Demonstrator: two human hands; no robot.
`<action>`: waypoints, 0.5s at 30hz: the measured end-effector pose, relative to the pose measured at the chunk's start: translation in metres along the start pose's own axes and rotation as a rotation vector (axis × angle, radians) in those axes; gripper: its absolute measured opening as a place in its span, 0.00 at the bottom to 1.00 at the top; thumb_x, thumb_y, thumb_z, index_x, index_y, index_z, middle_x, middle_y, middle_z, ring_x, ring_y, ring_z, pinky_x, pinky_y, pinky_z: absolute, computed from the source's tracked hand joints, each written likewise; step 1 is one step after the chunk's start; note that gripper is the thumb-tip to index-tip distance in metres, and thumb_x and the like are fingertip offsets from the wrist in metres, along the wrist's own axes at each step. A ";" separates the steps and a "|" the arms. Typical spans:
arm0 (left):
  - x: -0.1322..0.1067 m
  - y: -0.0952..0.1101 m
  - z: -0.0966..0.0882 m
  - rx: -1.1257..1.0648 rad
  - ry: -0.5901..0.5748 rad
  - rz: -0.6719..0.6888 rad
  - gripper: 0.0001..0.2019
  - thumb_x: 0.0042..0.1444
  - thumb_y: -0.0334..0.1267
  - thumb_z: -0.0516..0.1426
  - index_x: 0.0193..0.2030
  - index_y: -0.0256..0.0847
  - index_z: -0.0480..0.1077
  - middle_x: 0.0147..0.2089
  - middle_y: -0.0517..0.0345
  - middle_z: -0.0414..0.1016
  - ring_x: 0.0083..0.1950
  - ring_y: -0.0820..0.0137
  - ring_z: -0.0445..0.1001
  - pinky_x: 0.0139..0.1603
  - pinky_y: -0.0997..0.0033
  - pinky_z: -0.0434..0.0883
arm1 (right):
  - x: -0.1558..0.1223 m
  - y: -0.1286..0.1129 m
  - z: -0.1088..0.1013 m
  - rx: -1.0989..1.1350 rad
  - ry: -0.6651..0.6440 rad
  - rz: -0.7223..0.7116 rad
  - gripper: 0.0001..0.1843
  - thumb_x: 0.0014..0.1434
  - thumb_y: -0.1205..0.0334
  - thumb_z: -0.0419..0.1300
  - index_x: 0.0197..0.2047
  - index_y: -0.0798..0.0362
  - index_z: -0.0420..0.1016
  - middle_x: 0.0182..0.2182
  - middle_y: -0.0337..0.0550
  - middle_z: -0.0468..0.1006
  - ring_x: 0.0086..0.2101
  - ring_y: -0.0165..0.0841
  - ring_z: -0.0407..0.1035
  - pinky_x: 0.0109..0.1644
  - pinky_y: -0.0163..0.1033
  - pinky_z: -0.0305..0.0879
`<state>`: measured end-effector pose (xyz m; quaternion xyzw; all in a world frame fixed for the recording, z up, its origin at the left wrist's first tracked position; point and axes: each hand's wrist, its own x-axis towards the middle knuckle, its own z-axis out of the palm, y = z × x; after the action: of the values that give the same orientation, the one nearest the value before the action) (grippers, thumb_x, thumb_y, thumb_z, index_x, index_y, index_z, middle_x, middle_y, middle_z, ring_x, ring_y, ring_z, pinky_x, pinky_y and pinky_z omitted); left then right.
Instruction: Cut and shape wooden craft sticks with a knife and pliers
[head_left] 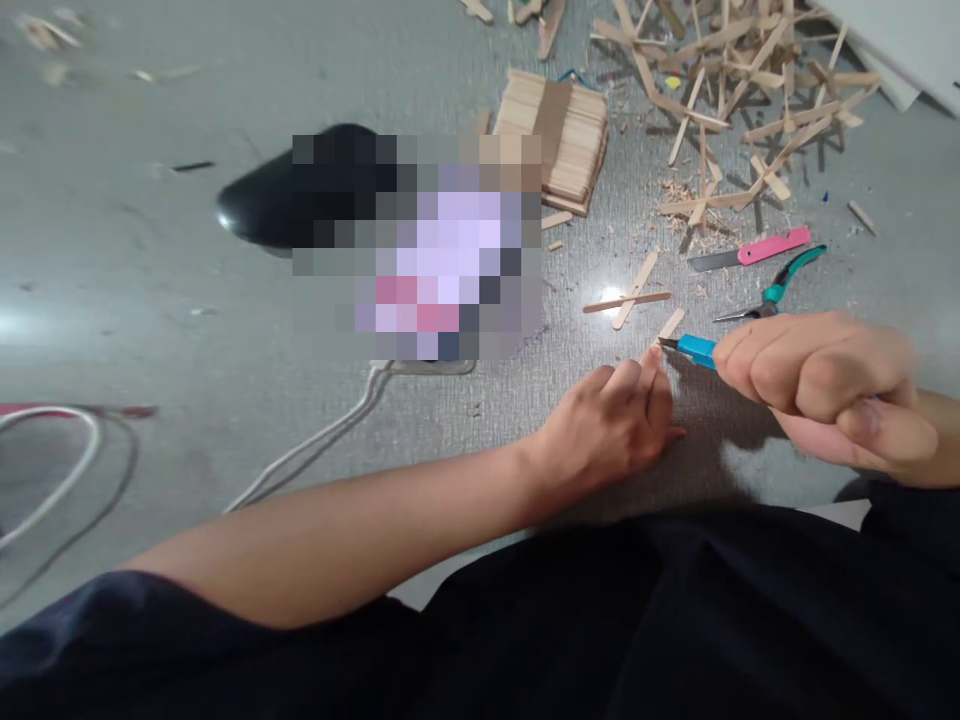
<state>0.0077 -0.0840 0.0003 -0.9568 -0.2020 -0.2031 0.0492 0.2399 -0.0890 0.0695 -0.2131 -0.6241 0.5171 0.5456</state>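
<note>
My right hand [832, 390] is closed round a blue-handled craft knife [697, 350] with a dark tip. The tip meets a short wooden craft stick [671, 324]. My left hand [619, 415] is closed, its fingertips pinning the near end of that stick to the table. Just beyond them lie two crossed craft sticks [636, 298]. A pair of green-handled pliers [781, 282] rests beyond my right hand, partly hidden by it. Past the pliers is a pink-handled folding blade [774, 246], opened out.
A banded bundle of craft sticks [574, 135] stands farther back. A heap of joined sticks [742, 90] and wood shavings [701, 222] spread at the upper right. A black rounded object [262, 205] and a partly blurred device with a white cable [322, 430] lie left.
</note>
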 end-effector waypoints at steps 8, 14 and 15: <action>0.002 -0.002 0.001 -0.079 -0.148 0.012 0.27 0.82 0.53 0.59 0.61 0.23 0.81 0.68 0.21 0.85 0.50 0.54 0.84 0.40 0.58 0.84 | 0.017 -0.005 -0.023 0.007 0.169 0.115 0.32 0.78 0.48 0.66 0.26 0.47 0.57 0.19 0.30 0.54 0.20 0.28 0.48 0.29 0.45 0.52; 0.009 -0.001 -0.003 -0.218 -0.257 -0.056 0.27 0.77 0.51 0.64 0.60 0.22 0.81 0.69 0.20 0.83 0.55 0.48 0.85 0.44 0.51 0.87 | 0.019 -0.012 -0.010 -0.045 0.164 -0.188 0.31 0.70 0.52 0.69 0.25 0.47 0.52 0.18 0.27 0.48 0.16 0.24 0.41 0.24 0.43 0.42; 0.010 -0.002 -0.003 -0.232 -0.271 -0.062 0.26 0.77 0.52 0.64 0.60 0.22 0.81 0.69 0.20 0.83 0.55 0.47 0.85 0.44 0.50 0.87 | 0.017 -0.022 -0.009 -0.116 0.167 -0.192 0.32 0.71 0.50 0.68 0.25 0.48 0.52 0.18 0.29 0.47 0.17 0.25 0.43 0.26 0.44 0.44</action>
<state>0.0143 -0.0792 0.0071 -0.9680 -0.2111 -0.0957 -0.0957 0.2488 -0.0793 0.0953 -0.2257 -0.6229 0.4060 0.6295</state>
